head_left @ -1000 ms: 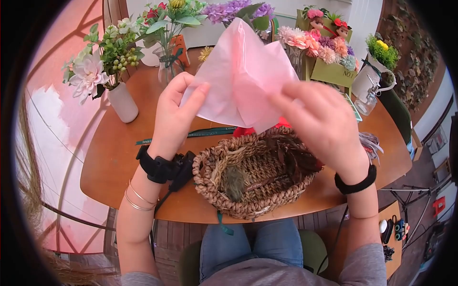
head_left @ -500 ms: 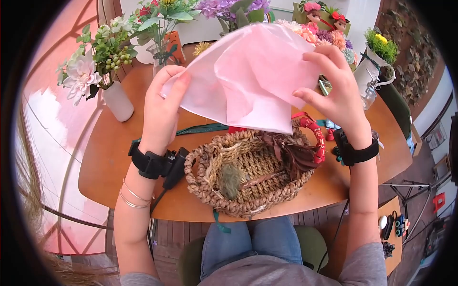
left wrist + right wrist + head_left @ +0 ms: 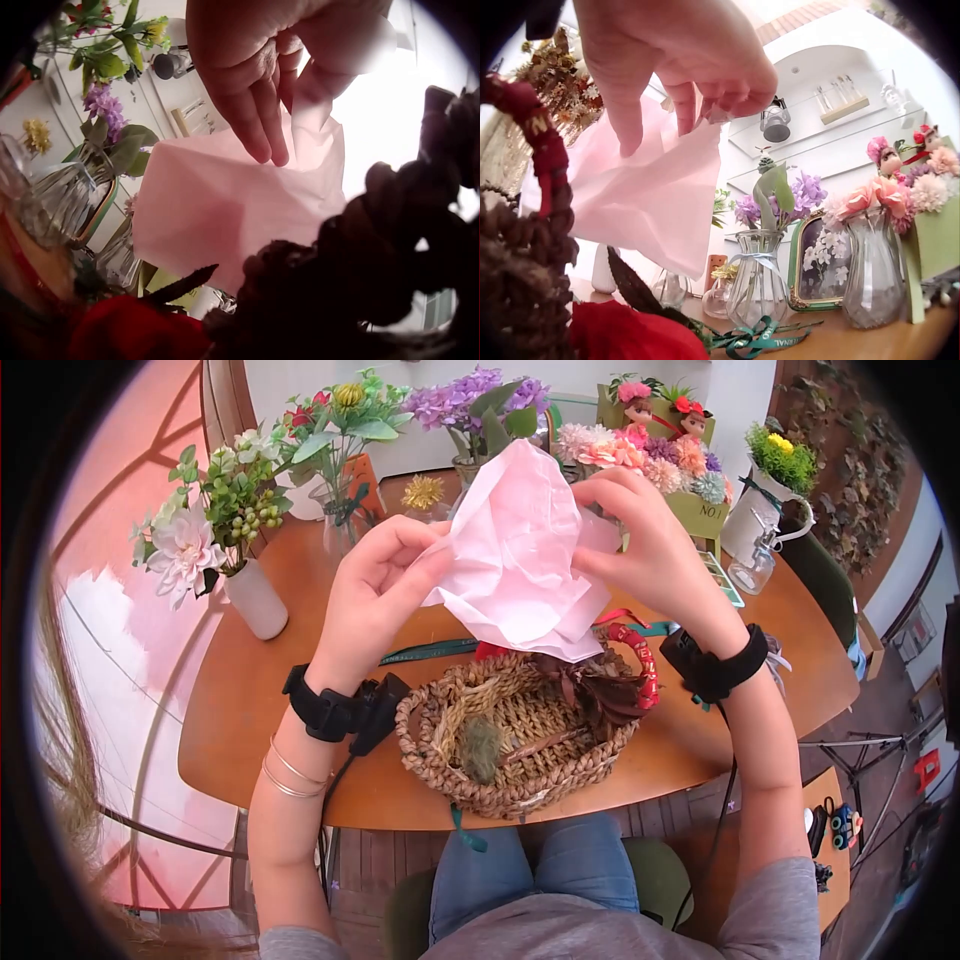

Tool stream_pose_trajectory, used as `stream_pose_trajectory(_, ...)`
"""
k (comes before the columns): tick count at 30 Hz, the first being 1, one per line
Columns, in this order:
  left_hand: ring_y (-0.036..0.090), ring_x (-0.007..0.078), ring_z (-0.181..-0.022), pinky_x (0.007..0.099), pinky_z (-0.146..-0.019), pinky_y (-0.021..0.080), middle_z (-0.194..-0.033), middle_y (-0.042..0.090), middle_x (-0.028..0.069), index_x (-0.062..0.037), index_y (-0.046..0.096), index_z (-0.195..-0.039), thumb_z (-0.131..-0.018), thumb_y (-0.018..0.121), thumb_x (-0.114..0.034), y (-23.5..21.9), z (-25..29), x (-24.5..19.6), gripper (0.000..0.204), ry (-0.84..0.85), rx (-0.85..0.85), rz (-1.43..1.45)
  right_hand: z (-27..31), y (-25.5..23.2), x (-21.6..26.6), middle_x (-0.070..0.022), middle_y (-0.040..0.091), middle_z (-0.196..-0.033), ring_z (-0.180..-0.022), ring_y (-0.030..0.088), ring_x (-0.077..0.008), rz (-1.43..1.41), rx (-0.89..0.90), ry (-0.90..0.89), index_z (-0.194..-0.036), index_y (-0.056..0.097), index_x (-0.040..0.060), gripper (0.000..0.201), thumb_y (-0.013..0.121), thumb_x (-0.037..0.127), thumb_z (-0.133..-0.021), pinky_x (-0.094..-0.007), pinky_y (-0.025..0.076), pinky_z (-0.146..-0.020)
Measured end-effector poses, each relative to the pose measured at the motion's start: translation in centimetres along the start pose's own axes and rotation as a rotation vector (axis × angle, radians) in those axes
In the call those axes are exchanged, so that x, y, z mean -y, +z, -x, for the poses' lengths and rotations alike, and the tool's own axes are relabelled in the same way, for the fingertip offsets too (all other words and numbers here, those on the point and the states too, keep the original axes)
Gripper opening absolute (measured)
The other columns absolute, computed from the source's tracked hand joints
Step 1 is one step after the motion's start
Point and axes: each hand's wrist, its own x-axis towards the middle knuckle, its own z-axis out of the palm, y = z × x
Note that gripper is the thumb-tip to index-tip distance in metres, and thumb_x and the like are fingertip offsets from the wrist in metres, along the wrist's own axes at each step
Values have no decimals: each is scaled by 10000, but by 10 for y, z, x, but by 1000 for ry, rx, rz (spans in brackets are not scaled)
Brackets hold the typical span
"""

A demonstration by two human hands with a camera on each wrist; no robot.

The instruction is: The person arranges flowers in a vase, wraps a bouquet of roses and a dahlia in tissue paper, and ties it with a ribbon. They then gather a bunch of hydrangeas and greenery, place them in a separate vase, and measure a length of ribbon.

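A creased sheet of pink tissue paper [image 3: 520, 550] is held up between my two hands, above the far rim of a woven basket [image 3: 450, 775]. My left hand [image 3: 385, 585] pinches its left edge between thumb and fingers. On the opposite side, my right hand [image 3: 650, 545] grips the paper with thumb and fingers. Inside the basket lie a greyish-green tuft [image 3: 481, 750] and a brown stem with dark leaves [image 3: 610, 695]. Red ribbon wraps the basket's right handle [image 3: 645, 660]. A red flower [image 3: 634, 330] shows close up in the right wrist view, below the paper.
Vases of flowers line the back, among them a white vase [image 3: 257, 600] at left and purple flowers [image 3: 470, 405]. A glass spray bottle [image 3: 755, 565] and a white pitcher [image 3: 750, 515] stand at right. Dark green ribbon [image 3: 430, 650] lies behind the basket.
The paper was spread wide and is now gathered narrower and more crumpled. My right hand moved off to the right, then back in toward the left hand. The basket stays put.
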Motion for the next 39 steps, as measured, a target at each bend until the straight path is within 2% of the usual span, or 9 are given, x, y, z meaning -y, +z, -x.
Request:
stream_pose_trajectory(3,482,66,-827,205,-728,381,-973,538,50,-15,495,-878,-817,504,-54,5,-8,-6,73,18,55,-11,-13,-13,13,-84,510,-773,-722,501,-221,-271,178,321,-864,526,8,265,592,110,-629,-306,422,-685)
stream_pose_trajectory(4,491,78,-859,220,-762,386,-1000,539,64,-7,499,-869,-814,502,-42,7,-10,-7,65,36,88,-14,-14,-9,8,-86,506,-735,-658,507,-171,-225,175,293,-857,505,-14,254,559,75,-625,-291,425,-620)
stream_pose_trajectory(9,508,124,-956,251,-828,404,-1097,523,132,8,523,-871,-803,513,-22,11,-14,-14,75,84,125,-94,-14,-13,7,-20,551,-927,-825,515,-81,-698,311,443,-1072,482,-17,321,508,131,-789,-219,414,-732)
stream_pose_trajectory(13,506,159,-986,260,-846,398,-1119,503,169,22,523,-851,-777,504,15,15,-12,-23,77,202,179,-267,-14,-14,8,-23,543,-967,-865,500,-66,-1062,141,591,-1103,471,-2,338,444,242,-870,-239,409,-774)
stream_pose_trajectory(18,492,180,-1004,299,-846,401,-1124,491,176,21,499,-784,-764,470,51,19,-3,-16,46,213,76,-120,-20,-3,10,23,536,-647,-554,457,-36,-654,-6,310,-873,589,-10,192,598,134,-746,-177,381,-496)
stream_pose_trajectory(21,504,167,-964,302,-821,413,-1108,499,163,0,463,-709,-770,471,23,8,3,-12,65,145,-78,-91,-16,-15,15,-23,592,-874,-794,535,-67,-711,1,449,-995,551,-29,232,548,70,-785,-203,422,-711)
stream_pose_trajectory(22,505,156,-948,292,-808,416,-1096,506,157,-10,448,-692,-772,477,2,2,4,-9,86,130,-99,-88,-15,-7,8,-16,587,-710,-623,516,-43,-716,-154,378,-916,590,-13,201,565,92,-747,-190,415,-545)
stream_pose_trajectory(34,494,103,-841,231,-757,380,-1010,549,111,-17,476,-742,-814,484,-93,-28,-3,5,105,42,-400,-64,-7,-24,-19,-27,605,-779,-705,537,-69,-405,-444,235,-886,606,13,158,532,11,-746,-200,423,-631)
stream_pose_trajectory(39,475,75,-830,224,-751,372,-937,538,48,-5,494,-835,-807,501,-100,-41,-3,12,100,-10,-256,-153,-4,-30,-25,-47,590,-839,-778,555,-136,-247,-455,82,-867,605,24,185,491,-50,-741,-228,432,-697)
